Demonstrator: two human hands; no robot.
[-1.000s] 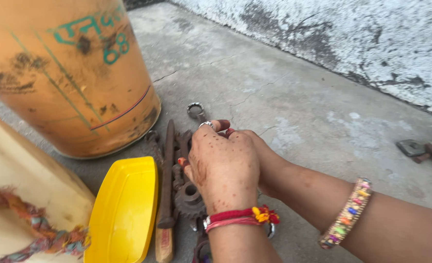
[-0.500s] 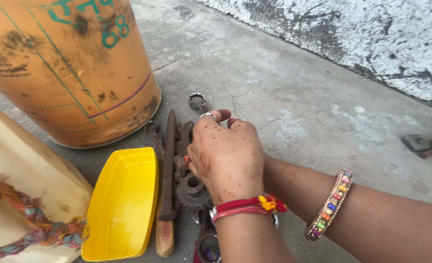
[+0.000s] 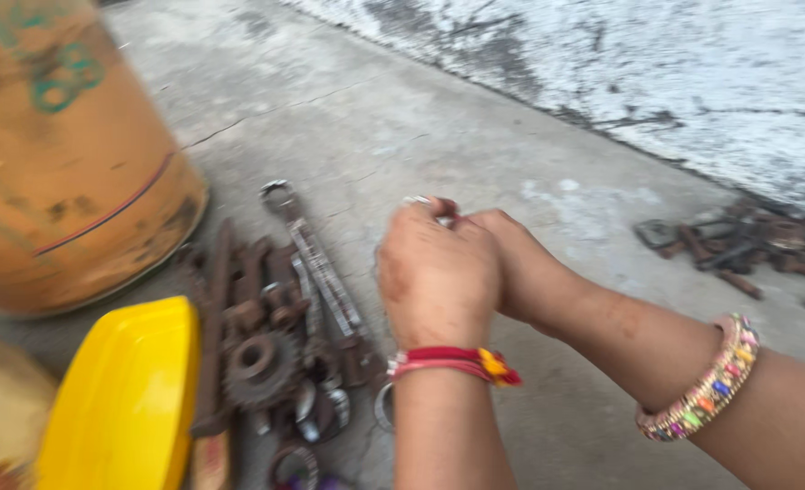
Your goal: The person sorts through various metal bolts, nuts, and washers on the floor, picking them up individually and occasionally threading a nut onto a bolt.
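Concrete floor [image 3: 402,118] filled most of the view, grey and cracked, meeting a flaking white wall [image 3: 693,73] at the far side. At the left stood a big orange drum [image 3: 58,172] with green painted marks, and below it lay a yellow plastic tray [image 3: 121,399]. Between tray and hands sat a heap of rusty tools and parts: a long flat file [image 3: 212,336], a spanner [image 3: 316,263] angled away from the drum, a toothed gear [image 3: 257,367] and some rings. A second scatter of rusty bolts [image 3: 747,245] lay near the wall on the right, well apart from the heap. Above the floor, the left hand [image 3: 439,277] and right hand [image 3: 520,263] were pressed together, fingers curled around something small at the fingertips; blur hid what it was. A red thread band [image 3: 452,361] circled the left wrist, a beaded bangle [image 3: 706,390] the right.
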